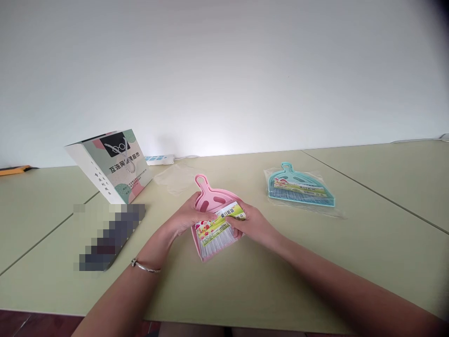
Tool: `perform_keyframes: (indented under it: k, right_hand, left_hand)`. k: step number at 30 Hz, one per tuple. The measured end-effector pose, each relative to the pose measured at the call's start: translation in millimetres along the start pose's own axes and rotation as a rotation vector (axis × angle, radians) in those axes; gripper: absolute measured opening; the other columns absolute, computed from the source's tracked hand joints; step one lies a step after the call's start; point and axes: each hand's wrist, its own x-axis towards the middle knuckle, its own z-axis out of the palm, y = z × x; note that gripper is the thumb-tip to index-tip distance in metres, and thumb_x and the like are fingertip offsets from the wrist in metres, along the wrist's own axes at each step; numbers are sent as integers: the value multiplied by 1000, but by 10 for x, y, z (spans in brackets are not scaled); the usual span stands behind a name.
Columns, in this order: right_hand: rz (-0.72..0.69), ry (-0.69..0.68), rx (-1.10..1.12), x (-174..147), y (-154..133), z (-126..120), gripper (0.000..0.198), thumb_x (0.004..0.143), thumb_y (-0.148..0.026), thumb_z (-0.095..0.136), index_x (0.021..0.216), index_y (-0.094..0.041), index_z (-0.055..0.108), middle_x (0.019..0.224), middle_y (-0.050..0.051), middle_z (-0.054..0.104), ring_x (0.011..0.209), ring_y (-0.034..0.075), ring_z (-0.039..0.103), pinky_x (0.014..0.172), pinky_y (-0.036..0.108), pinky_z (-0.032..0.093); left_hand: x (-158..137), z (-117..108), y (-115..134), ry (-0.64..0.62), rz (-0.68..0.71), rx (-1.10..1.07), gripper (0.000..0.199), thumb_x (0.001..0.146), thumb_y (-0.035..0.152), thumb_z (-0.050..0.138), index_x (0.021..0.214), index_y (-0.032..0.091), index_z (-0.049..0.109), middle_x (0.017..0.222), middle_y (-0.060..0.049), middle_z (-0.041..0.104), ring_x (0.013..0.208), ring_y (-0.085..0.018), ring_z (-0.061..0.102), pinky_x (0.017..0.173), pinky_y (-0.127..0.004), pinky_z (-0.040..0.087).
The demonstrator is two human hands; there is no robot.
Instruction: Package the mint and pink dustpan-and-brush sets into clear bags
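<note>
A small pink dustpan (212, 195) lies on the pale green table (245, 276), with a little brush and its colourful paper label (218, 225) nested inside. My left hand (185, 216) grips the dustpan's left side. My right hand (249, 223) holds the right side, its fingers on the label and brush. A silver bangle sits on my left wrist.
A teal dustpan set in clear wrapping (299, 187) lies to the right rear. An empty clear bag (175, 178) sits behind the pink pan. A printed paper bag (112, 164) stands tilted at left, a blurred dark object (108, 236) before it, a power strip (159, 159) by the wall.
</note>
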Motion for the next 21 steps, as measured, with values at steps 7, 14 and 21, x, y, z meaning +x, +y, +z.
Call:
perform_keyframes:
  k: [7,14,21]
  right_hand:
    - [-204,273,-27,12,15,-22,39,70,-36,63,104,-24,49,81,-1,58,65,13,54,57,28,47]
    - [-26,397,654,15,-106,58,57,57,-42,76,105,-23,50,113,6,58,101,22,56,81,34,47]
    - [126,267,902,55,-38,34,36,62,-23,75,95,-21,62,95,3,71,88,22,66,75,35,52]
  left_hand:
    - [50,35,23,205,68,-128,61,54,21,80,107,18,51,98,-9,66,83,-22,66,74,-36,52]
    - [106,256,12,427,177,-427,60,52,19,82,102,21,50,93,-4,66,75,-18,66,69,-33,55]
    - [226,85,-141,257,230,152,50,82,56,44,115,19,52,118,-11,60,109,-26,56,93,-42,44]
